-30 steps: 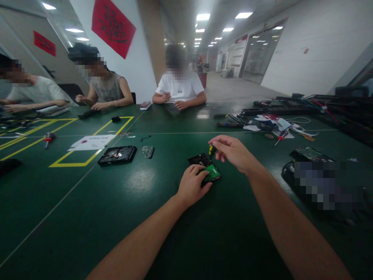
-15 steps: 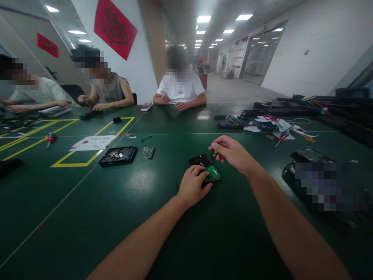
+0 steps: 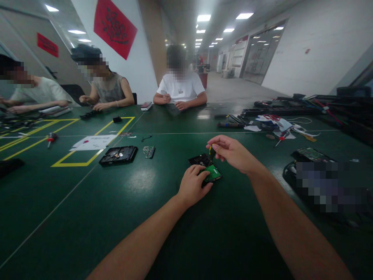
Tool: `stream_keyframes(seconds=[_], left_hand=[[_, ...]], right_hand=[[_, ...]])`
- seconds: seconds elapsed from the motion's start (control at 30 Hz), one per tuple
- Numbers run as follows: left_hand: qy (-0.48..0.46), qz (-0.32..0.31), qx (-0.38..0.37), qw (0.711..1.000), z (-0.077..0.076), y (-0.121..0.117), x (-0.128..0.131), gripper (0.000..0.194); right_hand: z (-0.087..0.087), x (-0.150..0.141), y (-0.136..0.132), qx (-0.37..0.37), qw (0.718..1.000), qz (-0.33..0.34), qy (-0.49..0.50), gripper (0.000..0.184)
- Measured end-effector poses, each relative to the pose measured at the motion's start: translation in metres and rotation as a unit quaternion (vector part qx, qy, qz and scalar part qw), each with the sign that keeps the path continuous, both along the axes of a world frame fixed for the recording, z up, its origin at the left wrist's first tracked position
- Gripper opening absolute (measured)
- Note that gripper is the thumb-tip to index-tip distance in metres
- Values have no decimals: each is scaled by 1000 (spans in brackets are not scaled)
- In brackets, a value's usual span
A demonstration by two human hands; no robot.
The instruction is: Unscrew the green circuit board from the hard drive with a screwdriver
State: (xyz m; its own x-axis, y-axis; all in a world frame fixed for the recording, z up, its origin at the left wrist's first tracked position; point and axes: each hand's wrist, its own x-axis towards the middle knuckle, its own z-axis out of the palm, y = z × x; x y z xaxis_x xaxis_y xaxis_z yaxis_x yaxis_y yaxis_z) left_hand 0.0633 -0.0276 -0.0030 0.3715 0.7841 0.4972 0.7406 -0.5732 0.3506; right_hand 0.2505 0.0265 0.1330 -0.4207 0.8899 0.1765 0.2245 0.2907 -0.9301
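Our R hand pinches slim yellow-black screwdriver; L hand steadies rect. black-green drive, clamp unclear; let's press straight.

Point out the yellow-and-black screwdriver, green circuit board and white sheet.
Yellow-and-black screwdriver [image 3: 212, 151]: head view, on the handle.
Green circuit board [image 3: 213, 174]: head view, on its exposed green face.
White sheet [image 3: 96, 143]: head view, near its middle.

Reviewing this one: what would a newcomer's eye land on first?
Probably the middle, where the left hand touches a bright green board and the right hand holds a yellow-and-black screwdriver at its far edge. Next, the big red poster on the pillar, upper left. Then the yellow outlines on the table's left side.
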Motion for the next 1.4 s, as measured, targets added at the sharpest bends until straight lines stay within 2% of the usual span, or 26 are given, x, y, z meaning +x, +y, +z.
stream_keyframes(seconds=[0.07,0.27,0.47,0.6,0.67,0.83,0.97,1.17,1.23,1.4], left_hand=[[-1,-1,-1,1000,0,0,0,39],[0,-1,-7,1000,3,0,0,38],[5,-1,-8,1000,2,0,1,39],[4,1,-6,1000,2,0,1,38],[3,1,-6,1000,3,-1,1,38],[0,-2,-8,1000,4,-1,1,38],[-1,-1,-9,1000,3,-1,1,39],[-4,-1,-6,1000,1,0,0,39],[-2,0,-7,1000,1,0,0,39],[1,2,-8,1000,1,0,0,39]], right_hand=[[0,-1,-1,5,1000,-21,-12,17],[-7,-2,2,21,994,-89,-54,37],[-6,-4,1,8,999,-49,-9,19],[-4,-5,1,-23,998,-54,5,19],[-4,-5,1,-13,998,-67,-5,18],[-6,-4,2,2,999,-43,-1,26],[-7,-5,1,-2,996,-86,-8,32],[-3,-5,-1,-4,1000,-24,16,18],[-2,-4,-1,-8,1000,-21,12,14],[1,-2,0,1,999,-35,-7,17]])
